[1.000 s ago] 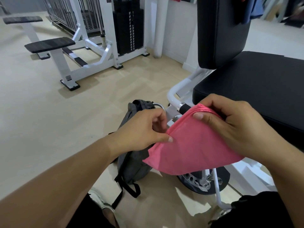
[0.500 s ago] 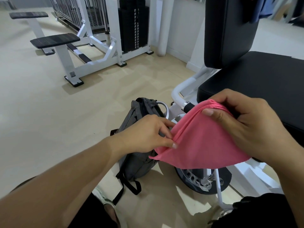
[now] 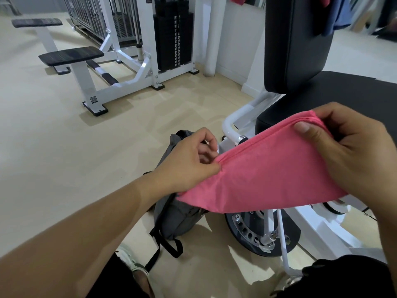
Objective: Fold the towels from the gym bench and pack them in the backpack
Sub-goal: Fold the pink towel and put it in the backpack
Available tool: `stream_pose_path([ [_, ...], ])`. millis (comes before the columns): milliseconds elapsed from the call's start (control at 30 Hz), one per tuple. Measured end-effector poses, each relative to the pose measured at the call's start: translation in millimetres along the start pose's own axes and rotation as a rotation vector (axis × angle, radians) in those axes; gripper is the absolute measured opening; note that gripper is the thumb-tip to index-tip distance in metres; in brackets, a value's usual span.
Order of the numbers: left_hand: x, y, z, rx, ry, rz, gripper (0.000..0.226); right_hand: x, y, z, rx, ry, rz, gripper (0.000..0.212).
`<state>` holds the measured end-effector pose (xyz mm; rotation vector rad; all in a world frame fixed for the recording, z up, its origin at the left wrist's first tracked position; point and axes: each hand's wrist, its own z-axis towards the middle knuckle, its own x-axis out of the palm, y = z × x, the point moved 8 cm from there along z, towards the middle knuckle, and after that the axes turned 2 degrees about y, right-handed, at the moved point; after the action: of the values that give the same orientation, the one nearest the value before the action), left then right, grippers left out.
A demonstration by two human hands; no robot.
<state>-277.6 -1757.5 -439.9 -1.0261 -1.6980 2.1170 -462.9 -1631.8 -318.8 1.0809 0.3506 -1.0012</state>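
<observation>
A folded pink towel (image 3: 262, 177) is held in the air between both hands, above the floor. My left hand (image 3: 189, 162) pinches its near left corner. My right hand (image 3: 352, 151) grips its far right end, thumb on top. Under the towel a grey backpack (image 3: 174, 214) with black straps stands on the floor, partly hidden by my left hand and the towel. The black padded gym bench seat (image 3: 343, 97) lies behind the towel at the right, with its upright back pad (image 3: 298, 39).
The bench's white frame (image 3: 234, 123) and a round black pivot disc (image 3: 247, 231) sit right of the backpack. A white weight-stack machine (image 3: 171, 37) with black pads (image 3: 71, 55) stands at the back left. Blue and red cloths (image 3: 337, 11) hang at the top right.
The towel has been pulled out flatter and wider between the hands. My left hand shifted left along its edge, and my right hand moved right.
</observation>
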Motion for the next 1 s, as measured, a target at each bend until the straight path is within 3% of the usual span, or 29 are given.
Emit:
stream_pose_path([
  [433, 12.7, 1.0, 0.5, 0.060, 0.104, 0.180, 0.013, 13.5, -12.2, -2.7, 0.178, 0.099, -0.139, 0.021],
  [567, 11.1, -5.4, 1.0, 0.092, 0.004, 0.145, 0.025, 15.3, -5.2, -4.8, 0.174, 0.046, -0.110, 0.027],
  [700, 3.9, -14.3, 0.2, 0.170, -0.088, 0.107, 0.063, 4.4, -9.8, -2.4, 0.173, -0.031, -0.067, 0.027],
  [800, -3.9, -15.8, 3.9, 0.159, -0.113, 0.043, 0.065, -4.6, -20.5, -0.3, 0.180, -0.085, -0.028, 0.027],
  [900, -2.6, -8.4, 10.1, 0.039, -0.021, 0.048, 0.056, -5.9, -21.7, -1.5, 0.140, -0.087, 0.010, 0.023],
  [1000, 4.6, 1.8, 14.2, -0.042, 0.124, 0.132, 0.072, -4.9, -22.6, -4.5, 0.116, -0.075, 0.026, 0.021],
])
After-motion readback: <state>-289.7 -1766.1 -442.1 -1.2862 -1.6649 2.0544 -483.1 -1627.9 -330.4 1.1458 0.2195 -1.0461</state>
